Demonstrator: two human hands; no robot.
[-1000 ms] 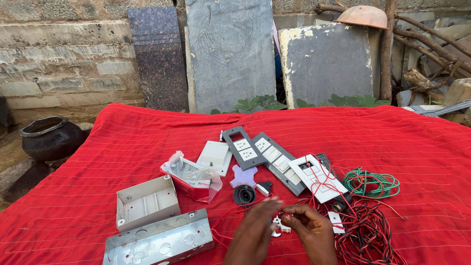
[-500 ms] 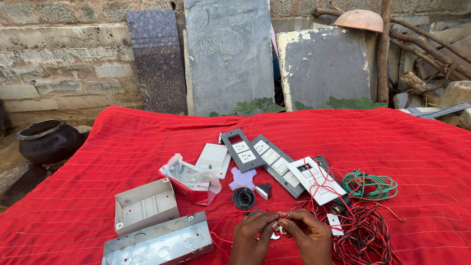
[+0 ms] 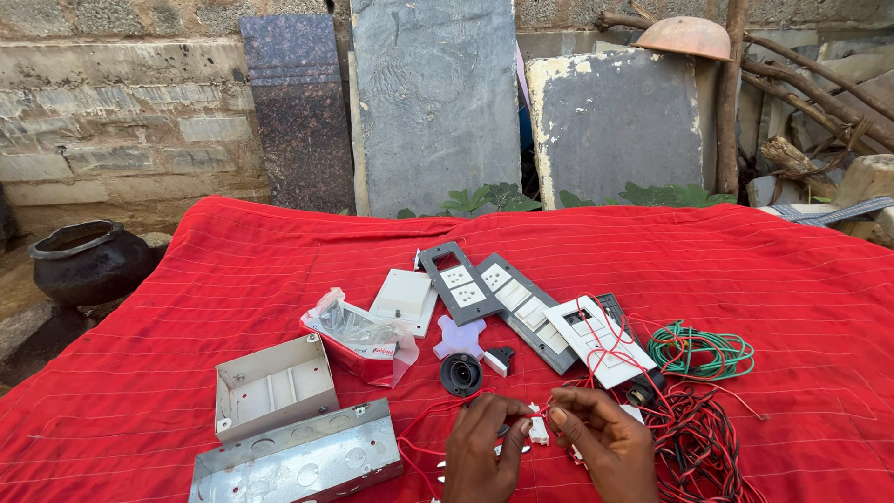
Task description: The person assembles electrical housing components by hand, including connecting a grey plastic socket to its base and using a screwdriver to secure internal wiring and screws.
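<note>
Both hands are working together at the near edge of the bench, which is draped in a red cloth point(image 3: 186, 307). The left hand point(image 3: 484, 452) and the right hand point(image 3: 601, 442) are pinching a small white switch part point(image 3: 538, 428) between their fingertips, each closed on it from its own side, with a thin red wire point(image 3: 424, 424) looping off to the left from it. The part is sitting just above the cloth, right between the two hands.

It is looking light, rigid and a little slick, being hard plastic, so a fingertip pinch on its flat sides seems the sound hold; the wire is soft and springy and is probably tugging at it.

Beyond the hands, a black round fitting point(image 3: 460, 373) is lying near a white star-shaped piece point(image 3: 459, 337). Toward the near left corner, a metal box point(image 3: 298, 461) and a white box point(image 3: 273, 387) are resting side by side. A torn plastic bag point(image 3: 358, 335) is lying by them. Grey switch plates point(image 3: 498, 293) are stretching toward the middle, a green wire coil point(image 3: 700, 351) is lying to the right, and a tangle of red and black wire point(image 3: 708, 438) is crowding the right hand.
</note>
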